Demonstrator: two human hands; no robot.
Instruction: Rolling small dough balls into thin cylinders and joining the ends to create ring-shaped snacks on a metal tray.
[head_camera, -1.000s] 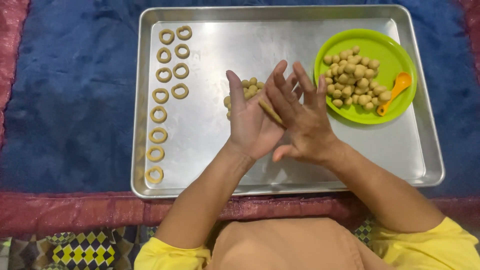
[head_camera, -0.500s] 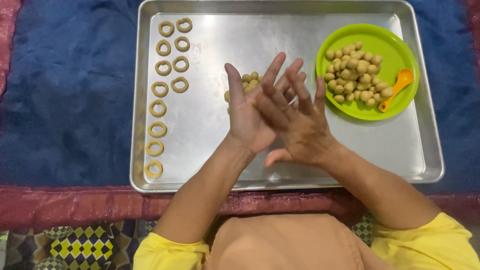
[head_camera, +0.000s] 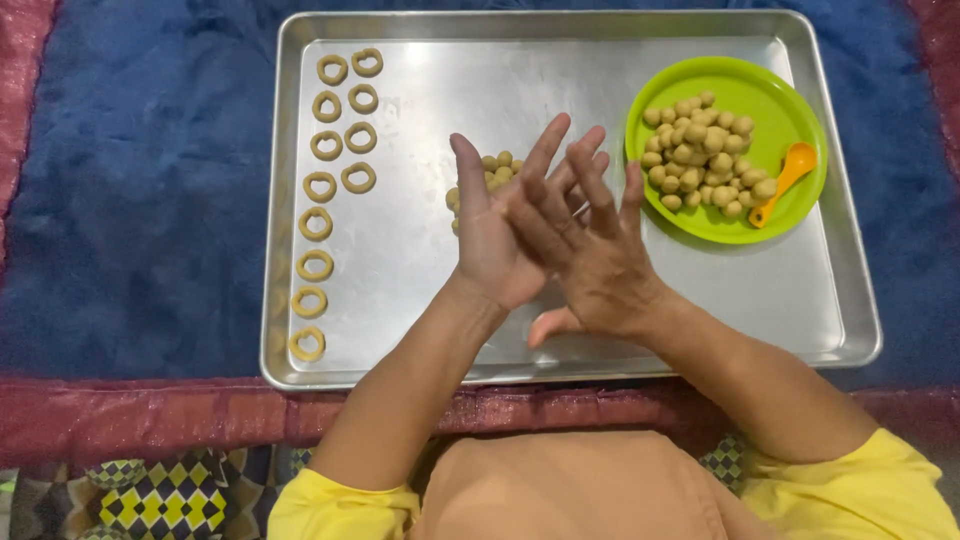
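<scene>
Left hand: palm up over the middle of the tray, fingers straight and spread, pressed flat under the right hand.
Right hand: laid palm down across the left, fingers fanned, thumb sticking out below toward the near rim.
Grip: both hands flat and wide, nothing clasped in curled fingers; anything between the palms is hidden, so I cannot tell what they press (possibly a bit of dough).
Small dough pile: a few pale balls on the tray, just beyond the left fingertips, partly covered by the hands.
Dough rings: two columns along the tray's left side, the inner column short, the outer one running to the near corner; rings apart from one another.
Green plate: far right part of the tray, heaped with dough balls.
Orange spoon: on the plate's right edge, bowl upward.
Tray: silver, rimmed, lying on a blue cloth.
</scene>
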